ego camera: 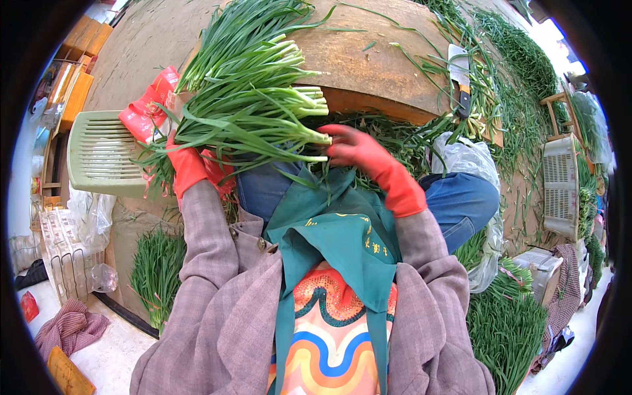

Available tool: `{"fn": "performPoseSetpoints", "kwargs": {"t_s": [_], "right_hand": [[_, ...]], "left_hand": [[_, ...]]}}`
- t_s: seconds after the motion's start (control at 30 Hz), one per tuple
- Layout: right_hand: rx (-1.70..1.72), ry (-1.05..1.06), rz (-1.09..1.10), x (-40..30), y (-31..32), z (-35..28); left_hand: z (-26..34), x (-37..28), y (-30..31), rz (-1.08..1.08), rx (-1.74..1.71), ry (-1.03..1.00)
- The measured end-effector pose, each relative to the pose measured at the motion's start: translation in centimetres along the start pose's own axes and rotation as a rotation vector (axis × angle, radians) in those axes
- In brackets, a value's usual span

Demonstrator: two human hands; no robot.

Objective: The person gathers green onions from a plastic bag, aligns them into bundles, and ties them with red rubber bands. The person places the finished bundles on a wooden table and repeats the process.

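Both my hands wear red rubber gloves. My left hand [186, 165] is under the leafy end of a bunch of garlic chives [247, 116], its fingers partly hidden by the leaves. At the pale cut ends, my right hand [353, 145] has its fingers spread, the fingertips at the nearest stems. More chives [242, 54] lie just beyond, on the left side of a wooden board [370, 49]. A cleaver [459, 74] with a black and wood-coloured handle rests at the board's right, among loose leaves and stems.
A pale green plastic stool [106, 153] with a red plastic bag [150, 106] on it stands left. Bundled chives lie at lower left [158, 271] and lower right [503, 331]. Clear plastic bags [466, 158] surround my right knee. Crates [560, 187] stand at both sides; trimmed leaves [518, 49] cover the far right floor.
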State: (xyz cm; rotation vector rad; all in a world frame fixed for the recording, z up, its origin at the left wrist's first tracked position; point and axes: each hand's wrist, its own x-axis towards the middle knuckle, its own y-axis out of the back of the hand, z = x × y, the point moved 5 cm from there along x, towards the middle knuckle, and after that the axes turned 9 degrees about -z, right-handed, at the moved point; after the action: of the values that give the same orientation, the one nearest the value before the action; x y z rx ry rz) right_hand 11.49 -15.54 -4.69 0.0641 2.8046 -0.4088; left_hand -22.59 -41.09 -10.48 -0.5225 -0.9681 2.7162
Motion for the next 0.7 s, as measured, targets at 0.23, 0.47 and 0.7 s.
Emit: {"fn": "performPoseSetpoints", "kwargs": {"t_s": [0.23, 0.47, 0.7], "right_hand": [[0.289, 0.221, 0.144, 1.4, -4.4, -2.5], [0.07, -0.015, 0.005, -1.1, -1.8, 0.2], [0.437, 0.206, 0.049, 1.9, -5.3, -2.0]], "left_hand": [[0.3, -0.1, 0.2, -0.026, 0.033, -0.091], [0.4, -0.9, -0.3, -0.064, 0.03, -0.115], [1.4, -1.3, -1.9, -0.082, 0.012, -0.109]]}}
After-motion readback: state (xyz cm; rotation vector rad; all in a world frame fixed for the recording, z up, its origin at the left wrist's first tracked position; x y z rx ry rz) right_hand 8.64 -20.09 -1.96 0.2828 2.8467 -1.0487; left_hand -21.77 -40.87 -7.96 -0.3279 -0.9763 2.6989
